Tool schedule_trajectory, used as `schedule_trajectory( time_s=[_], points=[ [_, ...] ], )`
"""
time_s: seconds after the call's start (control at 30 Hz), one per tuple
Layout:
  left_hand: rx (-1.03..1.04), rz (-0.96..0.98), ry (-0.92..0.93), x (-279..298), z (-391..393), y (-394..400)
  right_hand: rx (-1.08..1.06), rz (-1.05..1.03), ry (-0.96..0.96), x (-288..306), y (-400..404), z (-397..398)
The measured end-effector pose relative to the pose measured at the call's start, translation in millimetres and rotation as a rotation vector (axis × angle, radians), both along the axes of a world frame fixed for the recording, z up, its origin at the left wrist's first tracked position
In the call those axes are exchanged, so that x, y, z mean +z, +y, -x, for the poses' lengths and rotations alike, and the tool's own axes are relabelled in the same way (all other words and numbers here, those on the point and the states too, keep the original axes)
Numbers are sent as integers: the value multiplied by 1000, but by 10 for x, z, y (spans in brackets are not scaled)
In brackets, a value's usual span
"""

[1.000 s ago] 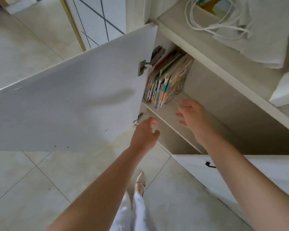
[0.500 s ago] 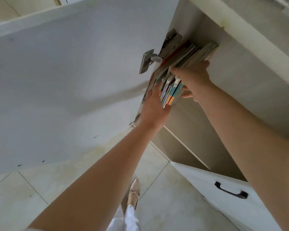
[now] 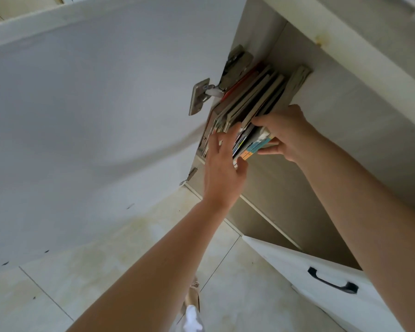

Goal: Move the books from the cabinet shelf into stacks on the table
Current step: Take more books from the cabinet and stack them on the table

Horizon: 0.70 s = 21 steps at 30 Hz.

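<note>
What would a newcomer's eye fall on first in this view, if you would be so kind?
Most likely the books standing at the left end of the shelf, just behind the hinge of the open door. The right hand grips the rightmost books while the left hand rests its fingers against the spines. A black handle shows on the lower right door.

White cabinet door, swung open at left, small dark specks near its lower edge. Silver metal hinge on its inner face. White drawer front with black handle, lower right. Pale, stained floor tiles below.
</note>
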<state>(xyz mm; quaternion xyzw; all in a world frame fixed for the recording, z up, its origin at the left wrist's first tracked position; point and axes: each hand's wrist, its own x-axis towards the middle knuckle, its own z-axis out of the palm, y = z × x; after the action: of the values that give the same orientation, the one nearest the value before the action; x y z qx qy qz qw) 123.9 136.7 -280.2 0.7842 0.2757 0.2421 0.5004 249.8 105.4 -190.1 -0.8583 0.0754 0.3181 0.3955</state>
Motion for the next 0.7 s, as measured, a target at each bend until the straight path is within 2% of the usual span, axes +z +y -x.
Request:
schedule_trajectory(
  time_s=[0.17, 0.33, 0.47, 0.6, 0.7],
  points=[
    [-79, -48, -56, -8, -26, -60, 4, -37, 94, 33, -103, 54],
    [-150, 93, 137, -209, -125, -116, -32, 39, -23, -24, -154, 14],
    [-164, 16, 271, -476, -304, -81, -15, 36, -65, -52, -153, -25],
    [-75, -121, 251, -607, -426, -101, -17, 35, -118, -83, -183, -16],
    [-73, -128, 226, -601, -334, -130, 24, 74, -174, -52, -221, 83]
  ],
)
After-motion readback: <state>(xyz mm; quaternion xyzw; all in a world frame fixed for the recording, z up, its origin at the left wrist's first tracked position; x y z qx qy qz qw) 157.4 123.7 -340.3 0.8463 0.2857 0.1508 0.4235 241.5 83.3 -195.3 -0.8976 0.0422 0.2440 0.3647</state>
